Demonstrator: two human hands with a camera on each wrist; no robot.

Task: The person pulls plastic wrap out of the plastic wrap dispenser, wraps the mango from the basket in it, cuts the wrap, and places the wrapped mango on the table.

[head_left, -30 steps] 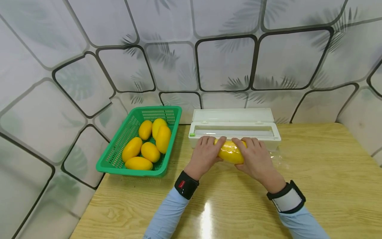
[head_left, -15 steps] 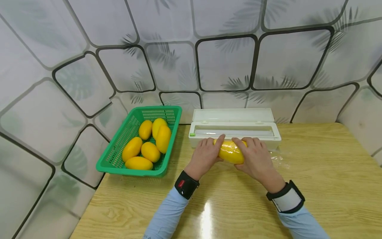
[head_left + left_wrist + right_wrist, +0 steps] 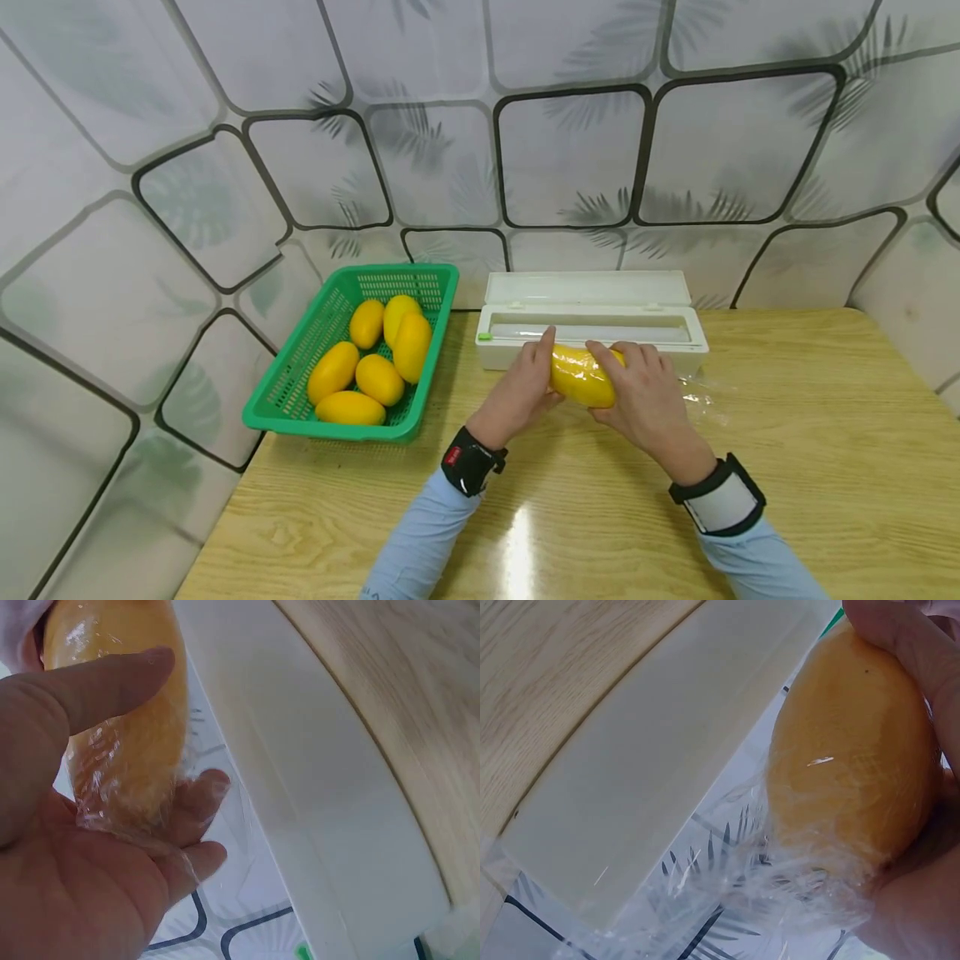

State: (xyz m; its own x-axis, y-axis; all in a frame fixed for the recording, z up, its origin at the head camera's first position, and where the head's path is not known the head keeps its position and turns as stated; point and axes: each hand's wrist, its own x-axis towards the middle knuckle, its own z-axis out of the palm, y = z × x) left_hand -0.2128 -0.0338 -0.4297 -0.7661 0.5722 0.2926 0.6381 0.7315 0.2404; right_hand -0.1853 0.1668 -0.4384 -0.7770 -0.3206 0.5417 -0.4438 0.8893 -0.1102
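Observation:
A yellow mango point(image 3: 581, 377) wrapped in clear cling film is held up between both hands, in front of the white cling film dispenser point(image 3: 592, 329). The right hand point(image 3: 647, 400) grips its right end, thumb along the top. At the other end, the left hand point(image 3: 517, 392) has its thumb raised across the fruit. In the left wrist view its fingers point(image 3: 199, 799) curl behind the film-covered tip of the mango point(image 3: 127, 750). Loose, crumpled film point(image 3: 802, 885) trails from the right end in the right wrist view.
Left on the wooden table point(image 3: 570, 517) stands a green basket point(image 3: 258, 417) holding several unwrapped mangoes point(image 3: 350, 408). The dispenser's lid point(image 3: 588, 287) is raised, with a film roll inside. A patterned wall point(image 3: 570, 158) rises right behind the table.
The left hand has turned and slid a little to the right at its end of the mango, thumb now pointing up. The mango has tilted slightly, and the right hand keeps its grip.

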